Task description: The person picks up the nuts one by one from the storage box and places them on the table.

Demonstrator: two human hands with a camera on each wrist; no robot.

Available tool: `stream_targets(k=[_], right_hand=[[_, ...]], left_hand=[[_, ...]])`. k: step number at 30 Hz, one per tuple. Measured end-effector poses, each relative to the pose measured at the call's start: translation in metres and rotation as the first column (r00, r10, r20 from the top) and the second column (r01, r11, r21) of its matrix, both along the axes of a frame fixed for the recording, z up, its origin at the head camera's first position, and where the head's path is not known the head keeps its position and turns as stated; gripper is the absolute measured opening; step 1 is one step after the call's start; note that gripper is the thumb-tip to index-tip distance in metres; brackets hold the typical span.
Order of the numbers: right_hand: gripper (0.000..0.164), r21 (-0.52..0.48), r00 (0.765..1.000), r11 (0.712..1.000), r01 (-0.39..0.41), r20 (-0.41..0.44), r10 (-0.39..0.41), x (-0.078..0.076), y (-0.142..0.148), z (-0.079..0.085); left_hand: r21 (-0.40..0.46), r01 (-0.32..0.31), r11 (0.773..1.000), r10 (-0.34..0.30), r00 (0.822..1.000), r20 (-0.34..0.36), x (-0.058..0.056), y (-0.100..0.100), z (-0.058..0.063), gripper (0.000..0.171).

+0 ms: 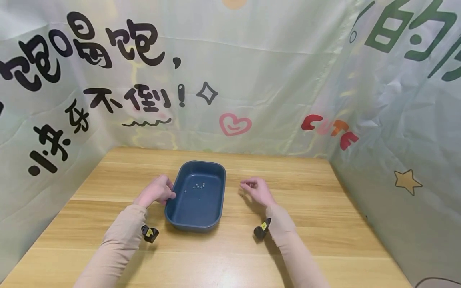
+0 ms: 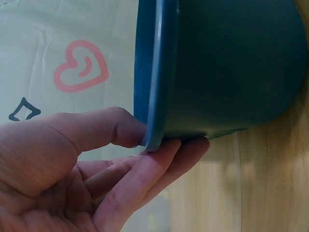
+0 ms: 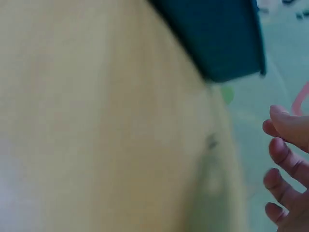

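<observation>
A deep blue rectangular tub (image 1: 194,218) stands on the wooden table. Its near-left rim is pinched by my left hand (image 1: 157,191), thumb inside and fingers under the lip, as the left wrist view shows. Several tiny shiny ring-like pieces (image 1: 198,187) lie on the tub's floor, one apart toward the left. Right of the tub, my right hand (image 1: 259,192) hovers above the table with loosely bent fingers, thumb and forefinger close together; nothing shows between them. Below it a tiny dark piece (image 3: 212,140) lies on the table, too blurred to identify.
Wooden tabletop (image 1: 309,224) surrounds the tub. A printed cloth (image 1: 273,80) hangs behind the table and along both sides. A small black device (image 1: 149,233) sits at the left wrist, another black device (image 1: 262,229) at the right wrist.
</observation>
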State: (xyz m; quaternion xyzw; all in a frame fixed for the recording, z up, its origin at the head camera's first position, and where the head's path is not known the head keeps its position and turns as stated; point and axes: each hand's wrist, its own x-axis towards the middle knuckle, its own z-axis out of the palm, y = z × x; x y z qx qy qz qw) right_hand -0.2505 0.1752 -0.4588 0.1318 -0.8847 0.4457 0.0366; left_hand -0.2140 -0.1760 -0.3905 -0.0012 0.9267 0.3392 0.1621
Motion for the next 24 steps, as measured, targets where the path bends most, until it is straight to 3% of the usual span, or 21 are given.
stream_targets(k=[5,8,11,15,17,24], right_hand=[[0.024,0.156,0.993,0.983,-0.095,-0.054,0.105,-0.007,-0.03,0.045],[0.022,0.259,0.978,0.948,-0.186,-0.045,0.204,-0.01,-0.057,0.07],[0.018,0.354,0.958,0.894,-0.273,0.013,0.287,-0.014,-0.088,0.083],[0.015,0.451,0.942,0.828,-0.332,0.116,0.315,-0.019,-0.128,0.086],[0.013,0.479,0.944,0.814,-0.329,0.163,0.286,-0.021,-0.145,0.082],[0.009,0.438,0.943,0.851,-0.288,0.287,0.171,-0.02,-0.182,0.058]], left_hand=[[0.001,-0.002,1.0,0.002,1.0,-0.005,0.0,-0.001,0.001,0.028],[0.0,-0.001,1.0,0.001,1.0,-0.01,0.0,-0.001,0.001,0.028],[-0.003,-0.001,1.0,0.001,1.0,-0.019,0.001,-0.002,0.002,0.027],[-0.009,-0.001,1.0,0.0,1.0,-0.026,0.002,-0.002,0.003,0.026],[-0.013,0.002,1.0,-0.003,1.0,-0.025,0.002,-0.002,0.004,0.026],[-0.004,0.003,1.0,-0.003,1.0,-0.015,0.002,0.0,0.002,0.024]])
